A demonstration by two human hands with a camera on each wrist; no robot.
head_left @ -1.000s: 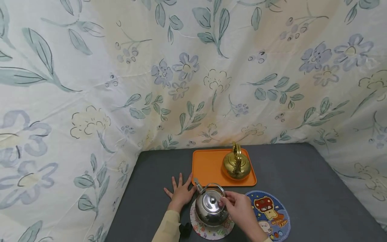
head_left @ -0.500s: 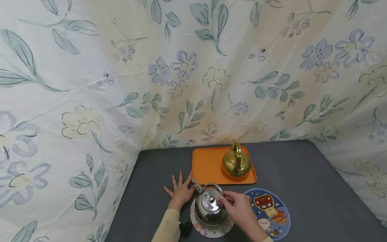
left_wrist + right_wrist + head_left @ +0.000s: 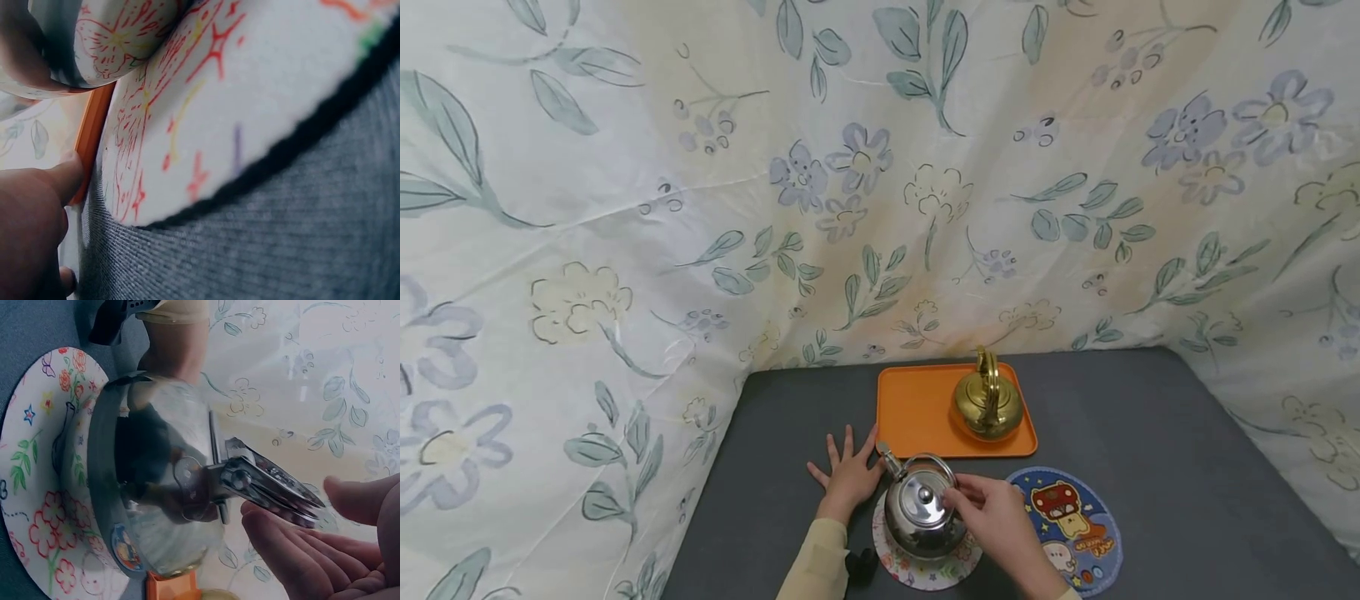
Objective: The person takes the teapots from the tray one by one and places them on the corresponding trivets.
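A shiny silver kettle (image 3: 923, 518) stands over a round white floral mat (image 3: 925, 577), its spout toward the tray. My right hand (image 3: 1000, 517) holds the kettle's handle (image 3: 275, 490) from the right, the handle between thumb and curled fingers; a narrow gap seems to show by the thumb tip in the right wrist view. My left hand (image 3: 850, 483) lies palm down on the dark table, fingers spread, by the near left corner of the orange tray (image 3: 913, 417). In the left wrist view a fingertip (image 3: 70, 175) is close to the tray's edge; contact is unclear.
A gold kettle (image 3: 988, 408) stands on the tray's right side with its handle up. Right of the silver kettle lies a round blue cartoon mat (image 3: 1075, 533), partly behind the right forearm. Floral cloth (image 3: 940, 208) hangs around the table (image 3: 1150, 467).
The head view has shifted slightly. Both hands and the silver kettle keep their places.
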